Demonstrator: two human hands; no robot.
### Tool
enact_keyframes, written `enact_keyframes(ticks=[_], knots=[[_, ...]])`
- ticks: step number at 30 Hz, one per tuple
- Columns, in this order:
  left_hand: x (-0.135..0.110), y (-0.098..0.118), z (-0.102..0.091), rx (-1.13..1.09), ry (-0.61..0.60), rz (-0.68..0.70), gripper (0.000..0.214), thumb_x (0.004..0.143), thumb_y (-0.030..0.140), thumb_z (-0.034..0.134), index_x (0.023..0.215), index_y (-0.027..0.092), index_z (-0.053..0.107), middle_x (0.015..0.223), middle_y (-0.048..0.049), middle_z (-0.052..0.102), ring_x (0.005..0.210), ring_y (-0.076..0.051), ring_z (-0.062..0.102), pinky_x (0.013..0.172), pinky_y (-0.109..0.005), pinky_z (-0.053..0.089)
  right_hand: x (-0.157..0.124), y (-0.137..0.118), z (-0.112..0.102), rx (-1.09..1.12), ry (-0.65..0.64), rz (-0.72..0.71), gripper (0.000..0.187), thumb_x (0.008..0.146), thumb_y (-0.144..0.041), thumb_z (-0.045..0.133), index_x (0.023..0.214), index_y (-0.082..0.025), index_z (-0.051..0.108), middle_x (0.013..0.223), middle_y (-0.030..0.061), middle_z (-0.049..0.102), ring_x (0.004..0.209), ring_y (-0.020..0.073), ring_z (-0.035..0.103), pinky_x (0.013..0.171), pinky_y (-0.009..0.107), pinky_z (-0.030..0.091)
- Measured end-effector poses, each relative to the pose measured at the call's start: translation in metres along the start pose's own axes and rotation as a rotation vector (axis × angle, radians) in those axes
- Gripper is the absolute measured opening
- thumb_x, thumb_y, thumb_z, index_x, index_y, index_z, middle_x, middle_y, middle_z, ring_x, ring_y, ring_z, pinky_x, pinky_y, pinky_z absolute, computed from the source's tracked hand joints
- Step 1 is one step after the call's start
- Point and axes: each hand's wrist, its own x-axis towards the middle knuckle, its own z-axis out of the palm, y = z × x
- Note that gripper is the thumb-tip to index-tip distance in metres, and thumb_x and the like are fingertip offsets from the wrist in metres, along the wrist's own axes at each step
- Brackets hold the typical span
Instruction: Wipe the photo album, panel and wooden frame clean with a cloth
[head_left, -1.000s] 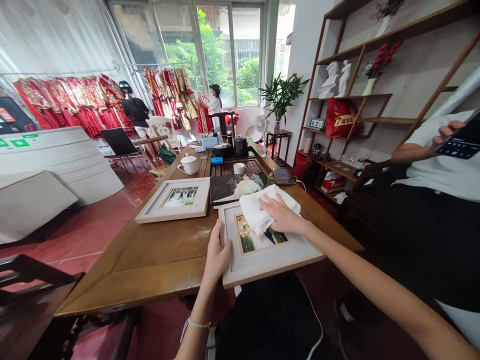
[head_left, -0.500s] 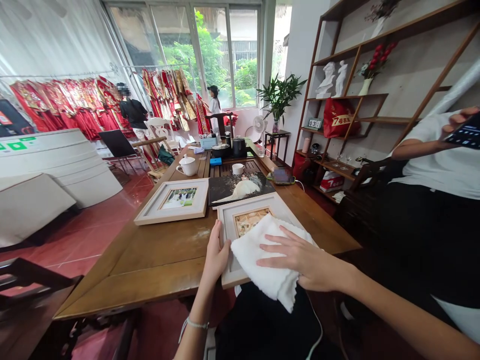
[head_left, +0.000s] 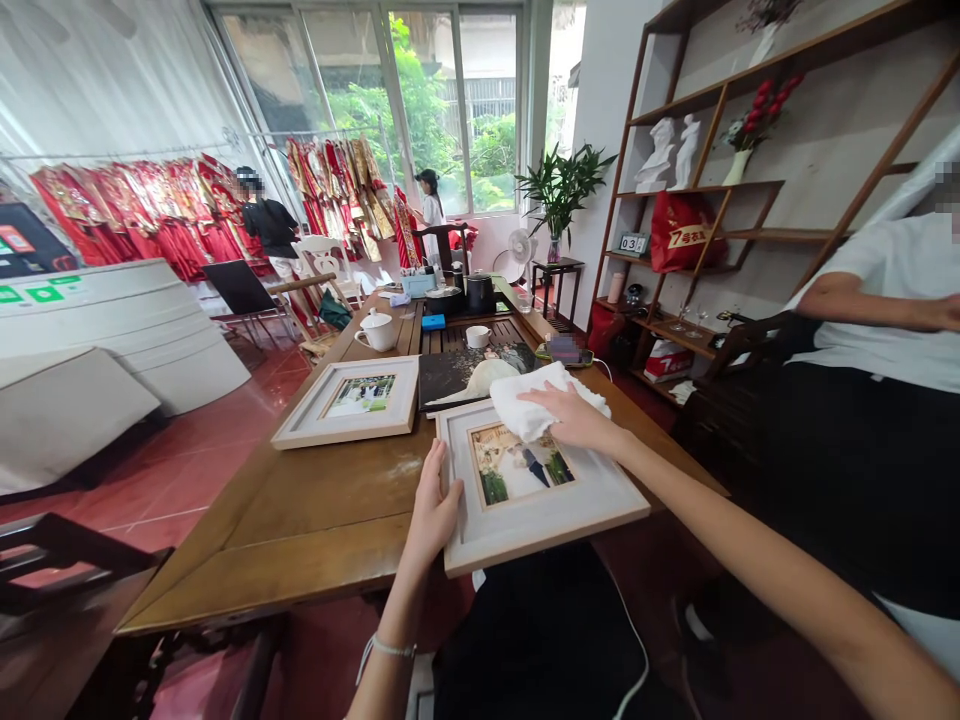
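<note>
A light wooden picture frame (head_left: 540, 535) with a photo of a couple lies tilted at the near edge of the table. My left hand (head_left: 433, 505) grips its left side, thumb over the rim. At its far right corner, a folded white cloth (head_left: 517, 398) is under my right hand (head_left: 574, 412), whose fingers hold it against the frame. Another picture frame (head_left: 311, 428) of similar make lies flat to the left. Behind both is a dark photo panel (head_left: 442, 378) showing a figure in a white dress, partly covered by the cloth.
On the wooden table (head_left: 322, 510) are a white teapot (head_left: 377, 332), a small white cup (head_left: 478, 337), a blue box (head_left: 433, 322) and a phone (head_left: 564, 349) with a cable. A person in a white shirt (head_left: 877, 310) stands at the right. Two others are by the clothes racks.
My right hand has slid the cloth away from me to the frame's far corner, uncovering the photo. My left hand has stayed on the frame. The person at right has lowered a dark device from view.
</note>
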Motion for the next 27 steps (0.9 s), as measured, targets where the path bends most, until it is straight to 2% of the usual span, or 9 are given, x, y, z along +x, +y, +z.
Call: enact_keyframes(ticks=[3, 5, 9, 12, 14, 17, 21, 24, 27], knots=[[0.0, -0.001, 0.001, -0.036, 0.0, -0.018, 0.059, 0.078, 0.018, 0.055, 0.136, 0.021, 0.042, 0.152, -0.0086, 0.031, 0.142, -0.023, 0.023, 0.119, -0.04, 0.014, 0.017, -0.021, 0.003, 0.039, -0.052, 0.056, 0.074, 0.07, -0.004, 0.042, 0.143, -0.02, 0.037, 0.148, 0.0136, 0.037, 0.138, 0.0407, 0.023, 0.101, 0.073, 0.017], [0.001, -0.001, 0.001, -0.061, 0.012, -0.056, 0.059, 0.08, 0.021, 0.055, 0.137, 0.019, 0.04, 0.152, -0.0096, 0.031, 0.142, -0.022, 0.025, 0.118, -0.039, 0.015, 0.016, -0.038, 0.008, 0.017, -0.113, 0.013, 0.076, 0.069, -0.002, 0.043, 0.143, -0.02, 0.037, 0.148, 0.0158, 0.035, 0.137, 0.042, 0.022, 0.1, 0.073, 0.017], [0.001, 0.001, 0.002, -0.124, 0.049, -0.108, 0.048, 0.088, 0.031, 0.048, 0.135, 0.019, 0.044, 0.149, -0.0093, 0.037, 0.14, -0.022, 0.03, 0.117, -0.038, 0.019, -0.009, -0.065, 0.017, 0.032, -0.206, -0.226, 0.08, 0.064, 0.001, 0.045, 0.14, -0.023, 0.042, 0.148, 0.0144, 0.036, 0.139, 0.0378, 0.02, 0.103, 0.071, 0.015], [0.0, 0.002, 0.002, -0.154, 0.049, -0.115, 0.047, 0.088, 0.031, 0.048, 0.134, 0.02, 0.044, 0.147, -0.009, 0.04, 0.138, -0.022, 0.034, 0.116, -0.039, 0.022, -0.04, -0.07, 0.012, 0.112, -0.251, -0.395, 0.08, 0.059, -0.001, 0.045, 0.136, -0.025, 0.047, 0.148, 0.0109, 0.038, 0.141, 0.0314, 0.019, 0.108, 0.065, 0.012], [0.0, 0.002, 0.002, -0.15, 0.055, -0.111, 0.049, 0.087, 0.028, 0.05, 0.135, 0.019, 0.044, 0.148, -0.0094, 0.039, 0.138, -0.022, 0.033, 0.116, -0.038, 0.022, -0.062, -0.066, 0.003, 0.151, -0.289, -0.46, 0.083, 0.055, 0.0, 0.043, 0.134, -0.026, 0.049, 0.148, 0.0075, 0.039, 0.141, 0.0274, 0.018, 0.111, 0.06, 0.01], [-0.001, 0.003, 0.003, -0.109, 0.076, -0.086, 0.049, 0.087, 0.023, 0.047, 0.135, 0.017, 0.044, 0.148, -0.0103, 0.038, 0.139, -0.021, 0.031, 0.117, -0.037, 0.019, -0.091, -0.053, -0.012, 0.131, -0.305, -0.473, 0.09, 0.048, 0.001, 0.04, 0.132, -0.03, 0.051, 0.147, 0.0018, 0.04, 0.141, 0.0232, 0.02, 0.114, 0.056, 0.01], [-0.001, 0.004, 0.003, -0.091, 0.072, -0.072, 0.047, 0.086, 0.021, 0.046, 0.134, 0.018, 0.045, 0.147, -0.0089, 0.04, 0.139, -0.02, 0.032, 0.117, -0.037, 0.02, -0.113, -0.028, -0.02, -0.018, -0.16, -0.369, 0.088, 0.046, 0.001, 0.04, 0.126, -0.032, 0.056, 0.141, -0.0002, 0.049, 0.139, 0.0245, 0.027, 0.114, 0.057, 0.009], [-0.001, 0.004, 0.003, -0.087, 0.066, -0.062, 0.047, 0.086, 0.019, 0.046, 0.133, 0.018, 0.046, 0.146, -0.0086, 0.042, 0.138, -0.021, 0.033, 0.117, -0.037, 0.02, -0.109, -0.004, -0.017, -0.129, -0.036, -0.271, 0.082, 0.049, 0.001, 0.042, 0.121, -0.032, 0.061, 0.135, 0.0019, 0.055, 0.137, 0.0281, 0.031, 0.111, 0.063, 0.01], [-0.001, 0.003, 0.002, -0.077, 0.074, -0.055, 0.047, 0.085, 0.018, 0.046, 0.132, 0.018, 0.047, 0.145, -0.009, 0.044, 0.138, -0.021, 0.035, 0.117, -0.039, 0.021, -0.086, 0.017, -0.01, -0.167, 0.008, -0.231, 0.081, 0.051, 0.0, 0.043, 0.124, -0.03, 0.058, 0.137, 0.004, 0.053, 0.137, 0.0287, 0.031, 0.109, 0.063, 0.016]])
